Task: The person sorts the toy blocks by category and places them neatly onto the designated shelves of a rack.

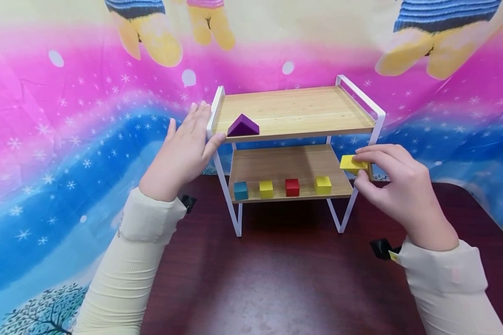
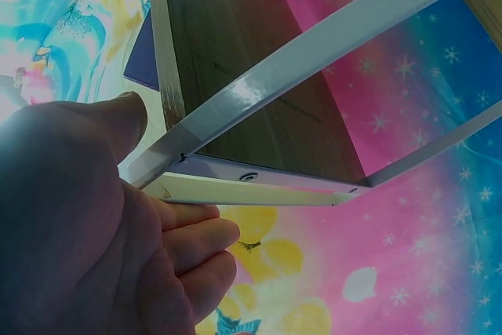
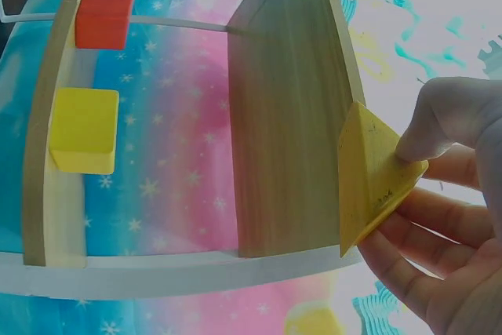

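My right hand (image 1: 402,186) pinches a yellow triangular block (image 1: 352,164) between thumb and fingers, in front of the right end of a two-tier shelf. In the right wrist view the yellow triangular block (image 3: 372,178) is near the edge of the upper board (image 3: 294,115). Fingers extended, my left hand (image 1: 184,149) lies against the white frame at the upper board's left end; the left wrist view shows the thumb on the front side of the frame (image 2: 157,154). Beside that thumb, a purple triangular block (image 1: 243,126) stands on the upper board's front left corner.
Along the lower board's front edge stand a blue cube (image 1: 241,190), a yellow cube (image 1: 266,189), a red cube (image 1: 292,187) and another yellow cube (image 1: 322,185). The shelf stands on a dark table (image 1: 260,279), with a patterned cloth (image 1: 276,42) behind.
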The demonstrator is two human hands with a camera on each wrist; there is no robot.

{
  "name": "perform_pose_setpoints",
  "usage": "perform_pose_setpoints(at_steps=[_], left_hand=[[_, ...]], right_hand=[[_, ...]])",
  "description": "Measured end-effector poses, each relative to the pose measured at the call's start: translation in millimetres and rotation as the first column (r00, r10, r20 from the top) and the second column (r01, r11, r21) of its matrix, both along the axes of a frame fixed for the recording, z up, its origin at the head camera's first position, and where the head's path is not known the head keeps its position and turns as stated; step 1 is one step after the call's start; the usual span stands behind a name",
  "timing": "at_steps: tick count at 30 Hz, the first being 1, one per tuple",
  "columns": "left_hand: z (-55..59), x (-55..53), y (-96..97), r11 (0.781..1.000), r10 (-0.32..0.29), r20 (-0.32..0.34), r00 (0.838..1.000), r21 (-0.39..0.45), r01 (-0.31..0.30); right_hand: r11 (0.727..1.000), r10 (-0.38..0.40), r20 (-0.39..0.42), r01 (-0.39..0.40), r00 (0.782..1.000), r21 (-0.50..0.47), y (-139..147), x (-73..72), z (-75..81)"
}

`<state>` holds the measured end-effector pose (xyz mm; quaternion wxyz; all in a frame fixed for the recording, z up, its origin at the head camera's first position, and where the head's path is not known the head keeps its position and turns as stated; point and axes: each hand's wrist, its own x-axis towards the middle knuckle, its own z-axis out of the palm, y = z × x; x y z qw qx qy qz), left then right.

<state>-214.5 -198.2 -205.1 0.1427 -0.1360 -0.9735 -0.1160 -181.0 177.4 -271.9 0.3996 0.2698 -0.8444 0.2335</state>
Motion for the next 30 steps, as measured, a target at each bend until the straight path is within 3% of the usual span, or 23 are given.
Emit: perform_pose_setpoints(at_steps=[30], left_hand=[[0.6,3.2,2.3,1.0,0.002,0.003,1.0,-0.005,-0.002]], right_hand=[[0.998,0.064,-0.055,-0.064,0.996,0.007,-9,-6.0,21.2]])
